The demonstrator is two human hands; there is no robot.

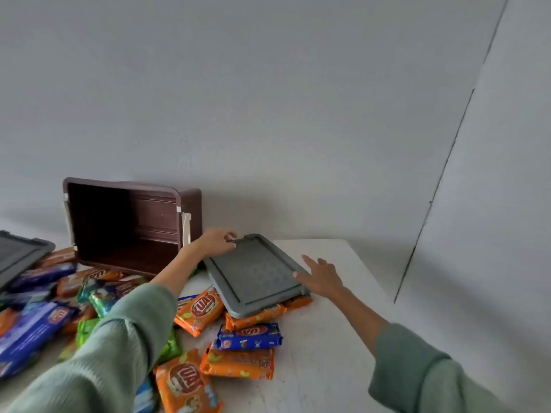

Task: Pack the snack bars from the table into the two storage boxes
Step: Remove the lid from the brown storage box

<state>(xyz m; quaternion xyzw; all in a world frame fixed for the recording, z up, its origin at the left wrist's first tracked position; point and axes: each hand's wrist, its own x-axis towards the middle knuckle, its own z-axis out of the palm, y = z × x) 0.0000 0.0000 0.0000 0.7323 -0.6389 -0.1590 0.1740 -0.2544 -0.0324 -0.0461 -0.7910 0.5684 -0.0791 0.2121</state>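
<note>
**Both hands on a grey lid**

The left hand [216,241] curls its fingers over the far edge of the lid [256,272]. The right hand [320,275], fingers straight and spread, touches the lid's right edge. The hands are apart. The lid lies tilted, its near end resting on orange bars [256,315]. More bars lie scattered over the white desk [328,338]. Behind them a brown box [131,225] lies on its side, mouth toward the camera. A second lid [18,251] shows at far left.

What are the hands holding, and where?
The left hand grips the grey lid by its far edge. The right hand only touches the lid's right edge with straight fingers.
</note>
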